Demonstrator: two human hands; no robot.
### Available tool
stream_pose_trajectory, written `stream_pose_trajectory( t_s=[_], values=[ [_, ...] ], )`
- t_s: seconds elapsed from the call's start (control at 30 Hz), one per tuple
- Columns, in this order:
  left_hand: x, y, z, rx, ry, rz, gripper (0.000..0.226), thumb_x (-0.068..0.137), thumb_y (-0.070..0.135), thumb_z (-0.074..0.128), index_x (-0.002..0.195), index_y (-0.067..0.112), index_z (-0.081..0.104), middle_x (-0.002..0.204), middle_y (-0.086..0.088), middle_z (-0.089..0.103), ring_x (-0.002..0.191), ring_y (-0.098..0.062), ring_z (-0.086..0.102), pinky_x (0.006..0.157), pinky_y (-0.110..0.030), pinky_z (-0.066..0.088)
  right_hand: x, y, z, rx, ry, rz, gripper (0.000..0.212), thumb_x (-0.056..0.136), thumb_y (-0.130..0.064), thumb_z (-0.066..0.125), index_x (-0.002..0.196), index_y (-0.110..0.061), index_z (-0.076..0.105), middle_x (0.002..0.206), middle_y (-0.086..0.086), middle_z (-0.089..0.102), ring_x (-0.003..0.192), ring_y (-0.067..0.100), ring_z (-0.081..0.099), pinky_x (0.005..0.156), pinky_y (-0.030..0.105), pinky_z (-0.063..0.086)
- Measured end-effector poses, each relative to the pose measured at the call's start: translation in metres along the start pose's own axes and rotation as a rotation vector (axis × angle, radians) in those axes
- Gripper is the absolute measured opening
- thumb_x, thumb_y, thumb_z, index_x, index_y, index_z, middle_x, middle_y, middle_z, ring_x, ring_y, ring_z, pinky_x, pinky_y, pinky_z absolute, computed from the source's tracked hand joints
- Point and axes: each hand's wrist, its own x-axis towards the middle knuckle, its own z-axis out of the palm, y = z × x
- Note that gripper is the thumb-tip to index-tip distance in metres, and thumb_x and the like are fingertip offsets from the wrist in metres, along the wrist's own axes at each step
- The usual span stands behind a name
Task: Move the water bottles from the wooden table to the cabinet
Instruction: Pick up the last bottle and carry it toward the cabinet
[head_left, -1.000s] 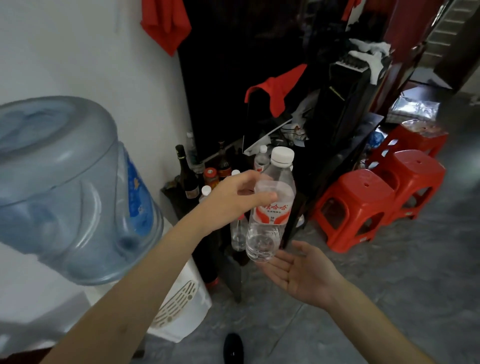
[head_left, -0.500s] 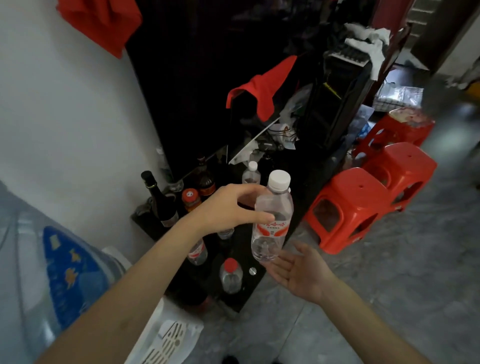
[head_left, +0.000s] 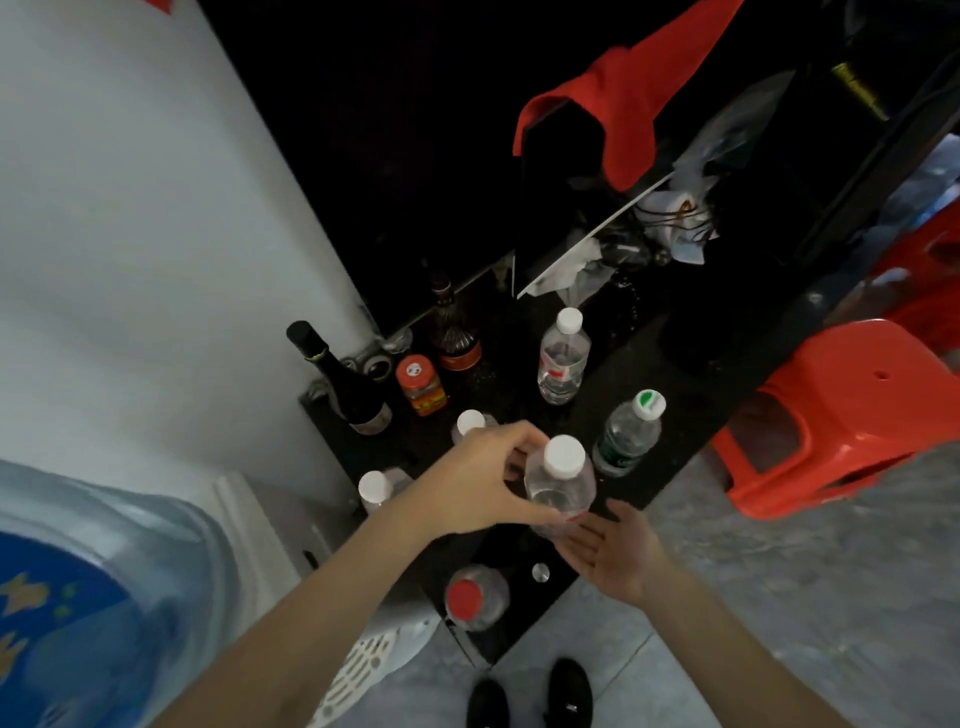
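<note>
The water bottle (head_left: 560, 483) is clear plastic with a white screw cap and a strip of red label showing low on its body; seen almost from above, it stands upright over the dark cabinet top (head_left: 613, 364). The left hand (head_left: 483, 480) grips it from the side, fingers and thumb curled round its shoulder just below the cap. The right hand (head_left: 615, 553) lies palm-up just beside the bottle's base, fingers straight and spread apart, holding nothing; whether they touch the bottle cannot be told.

Around the held bottle stand others on the cabinet top: a white-capped bottle (head_left: 562, 358) beyond it, a green-labelled bottle (head_left: 629, 432) just beside it on the far right, two white-capped bottles (head_left: 470, 422) (head_left: 375, 488) behind the left hand, and a red-capped bottle (head_left: 474, 597) nearer the person, close to the cabinet's front corner. A dark wine bottle (head_left: 340, 382) and a red-lidded jar (head_left: 421, 385) stand farther off by the wall. The cabinet's long edge runs just right of the held bottle, with grey floor (head_left: 779, 597) open past it and a red stool (head_left: 841, 415) beyond.
</note>
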Motion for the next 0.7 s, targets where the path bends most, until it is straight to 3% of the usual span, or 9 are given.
stream_pose_trajectory(
  t_s=[0.1,0.2,0.3,0.43,0.5,0.6,0.7],
  values=[
    [0.012,-0.019,0.016,0.02,0.01,-0.045,0.057,0.074,0.033,0.09,0.12,0.018,0.06,0.114,0.014,0.065,0.107,-0.001,0.064,0.093,-0.03,0.056,0.021,-0.008,0.004,-0.022,0.019,0.01,0.053,0.104,-0.039,0.032,0.127,0.004,0.052,0.109,0.025,0.062,0.11,0.037,0.058,0.095,0.041,0.044],
    [0.02,-0.036,0.03,0.073,0.005,-0.075,0.057,0.072,0.034,0.089,0.117,0.021,0.057,0.113,0.012,0.065,0.105,-0.003,0.063,0.091,-0.034,0.056,0.037,-0.014,0.004,-0.024,0.036,-0.005,0.051,0.105,-0.035,0.032,0.127,0.006,0.05,0.103,0.025,0.06,0.094,0.037,0.058,0.095,0.044,0.044],
    [0.027,-0.045,0.044,0.174,-0.002,-0.084,0.056,0.069,0.036,0.089,0.112,0.024,0.055,0.108,0.011,0.063,0.098,-0.006,0.061,0.085,-0.038,0.055,0.05,-0.016,0.002,-0.047,0.061,-0.013,0.053,0.105,-0.035,0.032,0.134,0.008,0.045,0.113,0.028,0.056,0.111,0.04,0.055,0.101,0.047,0.043],
    [0.034,-0.051,0.058,0.166,0.011,-0.101,0.055,0.068,0.029,0.089,0.11,0.017,0.056,0.107,0.005,0.064,0.095,-0.012,0.062,0.083,-0.041,0.054,0.057,-0.016,-0.002,-0.055,0.092,-0.019,0.051,0.104,-0.034,0.036,0.134,0.007,0.046,0.113,0.026,0.057,0.096,0.036,0.057,0.095,0.044,0.045],
    [0.037,-0.053,0.062,0.141,0.003,-0.124,0.055,0.068,0.028,0.09,0.11,0.018,0.056,0.106,0.005,0.064,0.095,-0.012,0.063,0.083,-0.042,0.056,0.06,-0.016,-0.005,-0.063,0.108,-0.022,0.051,0.103,-0.034,0.037,0.133,0.006,0.048,0.114,0.025,0.059,0.107,0.036,0.057,0.099,0.044,0.045],
    [0.037,-0.057,0.065,0.11,0.017,-0.156,0.054,0.067,0.038,0.086,0.107,0.02,0.055,0.106,0.006,0.064,0.097,-0.013,0.065,0.083,-0.044,0.058,0.059,-0.018,-0.011,-0.064,0.103,-0.009,0.053,0.103,-0.036,0.038,0.138,0.004,0.045,0.131,0.027,0.054,0.126,0.038,0.051,0.111,0.048,0.039],
    [0.035,-0.058,0.069,0.114,0.05,-0.188,0.055,0.064,0.044,0.085,0.103,0.018,0.055,0.104,0.004,0.063,0.093,-0.016,0.064,0.079,-0.046,0.058,0.054,-0.021,-0.013,-0.027,0.094,-0.027,0.052,0.104,-0.034,0.037,0.136,0.007,0.044,0.124,0.027,0.051,0.122,0.038,0.052,0.108,0.047,0.042]
  ],
)
